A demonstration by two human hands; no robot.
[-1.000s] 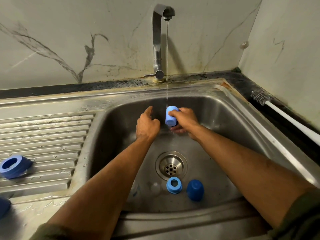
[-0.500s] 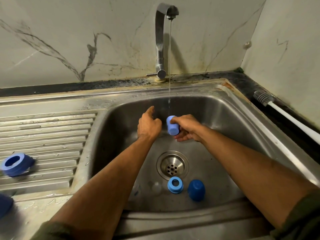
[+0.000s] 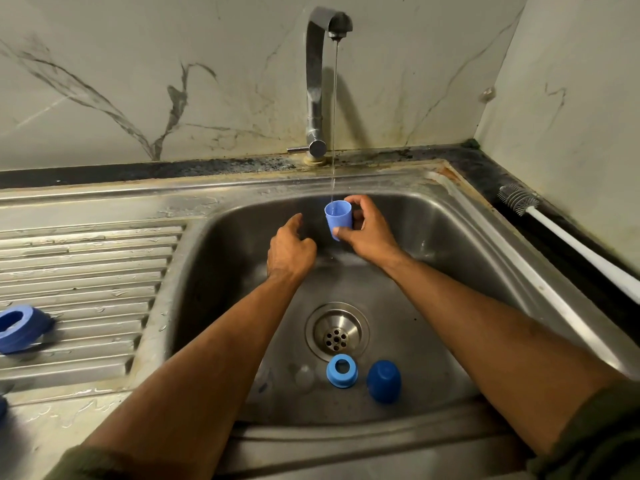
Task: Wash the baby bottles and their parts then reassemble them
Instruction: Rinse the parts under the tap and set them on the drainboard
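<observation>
Nearest the camera, two bare forearms reaching into a stainless steel sink (image 3: 460,244), olive sleeve cuffs just showing at the bottom corners.

On the basin floor, close to the front wall: a dark blue cap (image 3: 384,381) sitting mouth down, and just left of it a lighter blue screw ring (image 3: 341,370) lying flat, hole facing up, nothing inside. Left of the ring, something clear and faint, maybe silicone teats, too hard to make out for sure. Behind both, the drain strainer (image 3: 336,331), looks clear of debris.

Off to the left on the ribbed drainboard (image 3: 86,271), another blue ring (image 3: 19,327) tipped on its side, well apart from the basin. A sliver of something blue at the far left edge, can't tell what.

Further in, left hand (image 3: 290,252) hovering loose and half curled, gripping nothing, just beside the other hand. Right hand (image 3: 367,230) pinching a small light blue cup-shaped cap (image 3: 338,218) between thumb and fingers, held upright with mouth up, above the basin floor. Thin stream of water (image 3: 334,116) dropping straight into it, a bit of water visible inside.

Back at the wall, chrome faucet (image 3: 317,81) running. Far right on the dark counter, a bottle brush (image 3: 568,233) with white handle lying along the sink edge.
</observation>
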